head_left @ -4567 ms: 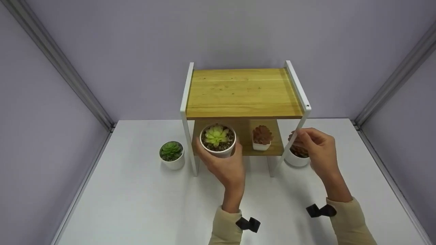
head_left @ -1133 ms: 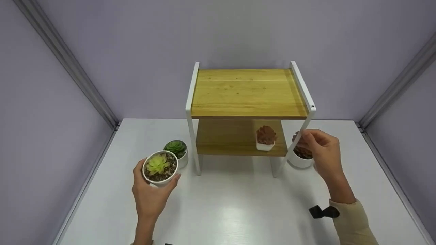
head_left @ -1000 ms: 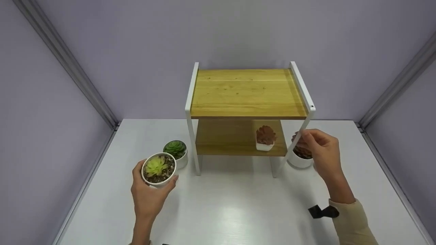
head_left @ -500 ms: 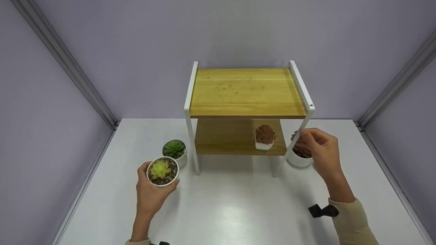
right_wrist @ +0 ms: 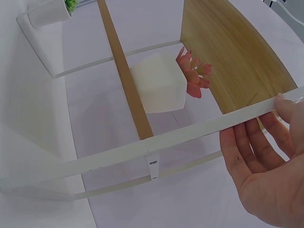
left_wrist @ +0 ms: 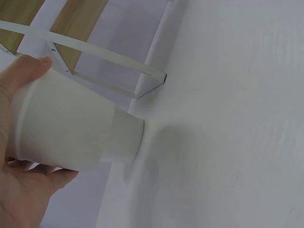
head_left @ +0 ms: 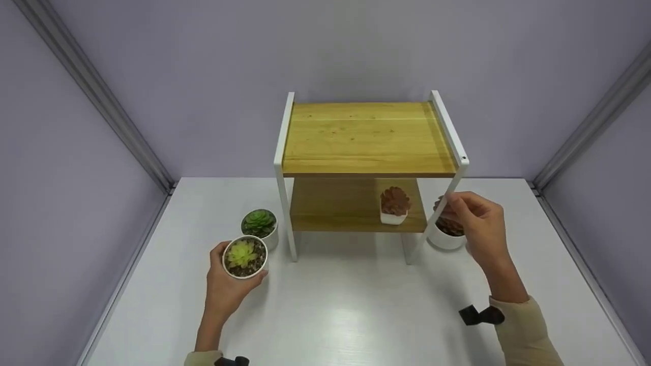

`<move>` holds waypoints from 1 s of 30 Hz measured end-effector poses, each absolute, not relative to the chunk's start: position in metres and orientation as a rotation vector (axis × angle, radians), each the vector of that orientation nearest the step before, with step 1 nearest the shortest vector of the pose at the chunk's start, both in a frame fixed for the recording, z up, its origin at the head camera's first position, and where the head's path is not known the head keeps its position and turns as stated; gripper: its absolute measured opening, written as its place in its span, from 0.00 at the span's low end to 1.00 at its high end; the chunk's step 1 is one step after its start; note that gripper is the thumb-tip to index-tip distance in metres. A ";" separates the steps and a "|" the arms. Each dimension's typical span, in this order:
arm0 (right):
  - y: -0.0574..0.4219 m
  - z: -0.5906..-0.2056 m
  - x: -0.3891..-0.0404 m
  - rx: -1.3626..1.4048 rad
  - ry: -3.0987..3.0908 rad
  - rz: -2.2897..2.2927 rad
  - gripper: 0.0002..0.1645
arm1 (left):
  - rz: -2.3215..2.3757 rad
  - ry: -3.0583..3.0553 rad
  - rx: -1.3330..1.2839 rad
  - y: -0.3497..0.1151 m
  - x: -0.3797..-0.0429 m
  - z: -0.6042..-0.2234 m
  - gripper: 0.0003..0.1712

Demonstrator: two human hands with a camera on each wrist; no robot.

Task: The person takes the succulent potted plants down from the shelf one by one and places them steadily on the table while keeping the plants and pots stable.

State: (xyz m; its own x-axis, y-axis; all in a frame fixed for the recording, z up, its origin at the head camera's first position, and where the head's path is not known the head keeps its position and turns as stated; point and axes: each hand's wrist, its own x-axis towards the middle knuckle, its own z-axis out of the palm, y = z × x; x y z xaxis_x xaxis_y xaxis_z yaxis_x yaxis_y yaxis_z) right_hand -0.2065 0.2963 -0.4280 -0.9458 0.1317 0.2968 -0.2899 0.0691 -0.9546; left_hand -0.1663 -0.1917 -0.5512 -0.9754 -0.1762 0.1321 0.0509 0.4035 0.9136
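Observation:
My left hand [head_left: 226,290] grips a white round pot with a light green succulent [head_left: 243,255], fingers on one side and thumb on the other. In the left wrist view this pot [left_wrist: 64,126] is held above the white table and overlaps a second white pot [left_wrist: 127,137]. That second pot bears a dark green succulent [head_left: 259,222] and stands left of the two-tier wooden shelf [head_left: 366,137]. My right hand [head_left: 480,226] pinches the shelf's front right leg; in the right wrist view the thumb and fingers [right_wrist: 259,147] close on the white metal frame [right_wrist: 190,136].
On the lower board [head_left: 330,213] sits a square white pot with a reddish succulent [head_left: 394,203], toward the right. Behind my right hand, a round white pot with a brownish plant [head_left: 446,236] stands on the table [head_left: 325,305]. Pale walls [head_left: 356,46] enclose the back and sides.
Over the longer span, my left hand has carried the light green succulent from before the lower board leftward. In the last second it has shifted slightly right and lower. The right hand stays on the leg.

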 end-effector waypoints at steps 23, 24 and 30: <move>0.296 -0.429 -0.206 0.173 -2.040 1.950 0.16 | -1.637 -2.516 0.167 -0.194 -0.172 -0.582 0.64; 0.296 -0.429 -0.206 0.174 -2.043 1.946 0.16 | -1.635 -2.516 0.170 -0.194 -0.172 -0.583 0.64; 0.296 -0.428 -0.206 0.159 -2.063 1.933 0.17 | -1.632 -2.526 0.184 -0.194 -0.173 -0.588 0.65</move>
State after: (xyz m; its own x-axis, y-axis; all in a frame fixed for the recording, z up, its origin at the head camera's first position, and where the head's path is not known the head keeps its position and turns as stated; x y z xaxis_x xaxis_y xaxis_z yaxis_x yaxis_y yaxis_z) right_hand -0.2059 0.2963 -0.4283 -0.9463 0.1280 0.2970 -0.2881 0.0838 -0.9539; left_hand -0.1733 -0.1936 -0.5884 -0.9843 -0.1717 0.0418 -0.0325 0.4081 0.9123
